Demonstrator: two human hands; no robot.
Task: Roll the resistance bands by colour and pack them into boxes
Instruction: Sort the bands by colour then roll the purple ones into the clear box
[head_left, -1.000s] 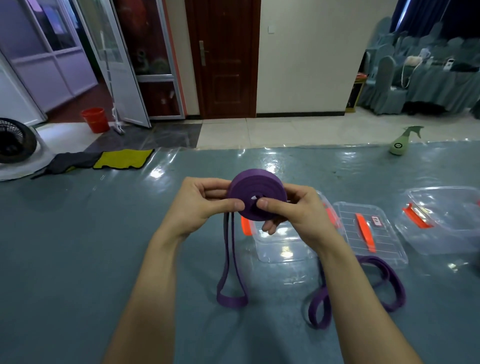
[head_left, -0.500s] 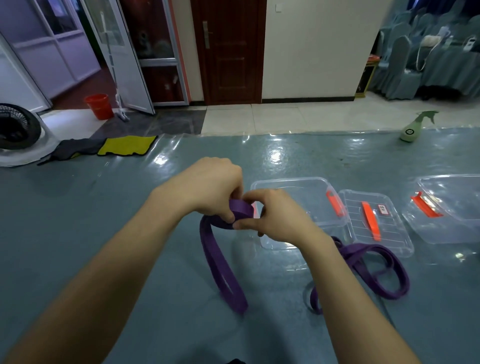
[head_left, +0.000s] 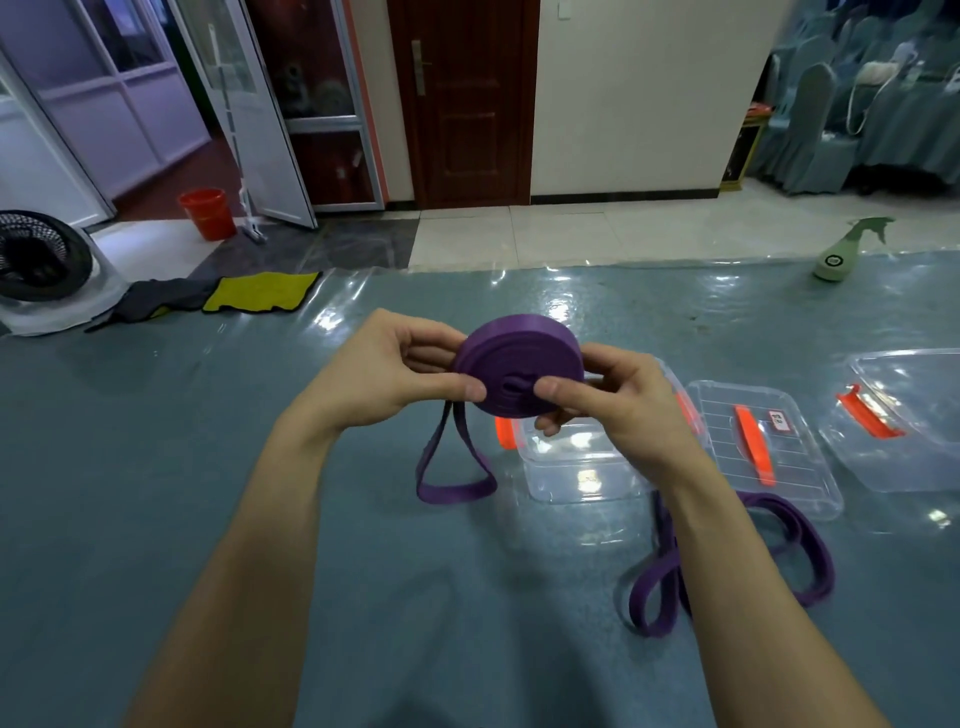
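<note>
I hold a purple resistance band (head_left: 519, 358) wound into a thick flat coil above the table. My left hand (head_left: 384, 369) pinches its left side and my right hand (head_left: 618, 410) pinches its right side. A short unrolled loop of the same band hangs down to the table below the coil. A second purple band (head_left: 800, 551) lies loose on the table by my right forearm. Behind my right hand stands an open clear plastic box (head_left: 576, 473) with orange clips. Its lid (head_left: 769, 447) lies to the right.
Another clear box (head_left: 914, 415) with an orange clip sits at the far right. A green spray bottle (head_left: 841, 254) lies near the table's far edge. Yellow and grey cloths (head_left: 260, 291) hang over the far left edge. The table has a glossy blue-grey cover.
The coil is held up facing me again after a turn with both hands closed over it. The hanging loop is shorter than one second ago.
</note>
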